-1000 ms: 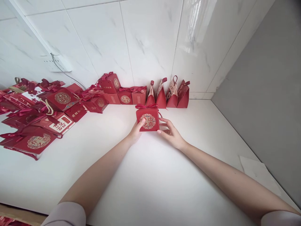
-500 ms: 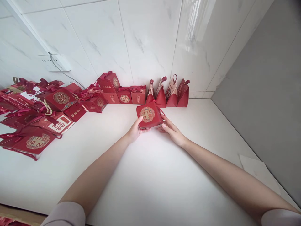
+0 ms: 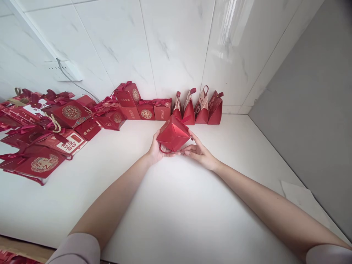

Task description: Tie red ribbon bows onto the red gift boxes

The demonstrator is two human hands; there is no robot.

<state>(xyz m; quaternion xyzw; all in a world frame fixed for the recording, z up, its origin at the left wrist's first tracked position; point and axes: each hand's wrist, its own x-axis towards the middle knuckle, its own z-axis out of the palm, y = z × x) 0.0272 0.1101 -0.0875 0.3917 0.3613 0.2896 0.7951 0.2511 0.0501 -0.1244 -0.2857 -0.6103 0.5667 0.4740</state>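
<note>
A red gift box (image 3: 175,135) is tilted in the air above the white table, a plain face with folded seams turned toward me. A twisted red cord hangs under it, and another runs along its upper right edge with a ribbon. My left hand (image 3: 156,151) is closed around the box's left side and underside. At the right corner, the fingers of my right hand (image 3: 202,154) press on the box, with the index finger stretched up along its edge and the thumb low. Just behind stand several triangular red boxes (image 3: 201,116) with loop handles.
Square red boxes (image 3: 146,112) with ribbons line the tiled wall (image 3: 176,51), one stacked on top. A heap of red gift boxes (image 3: 73,113) covers the left. A grey cable (image 3: 68,79) leaves a wall socket. A white sheet (image 3: 298,198) lies by the grey panel (image 3: 308,95) at right.
The gift box has been turned in my hands: its round gold emblem faced me before, and a plain seamed face does now. My right fingers have shifted along its right side.
</note>
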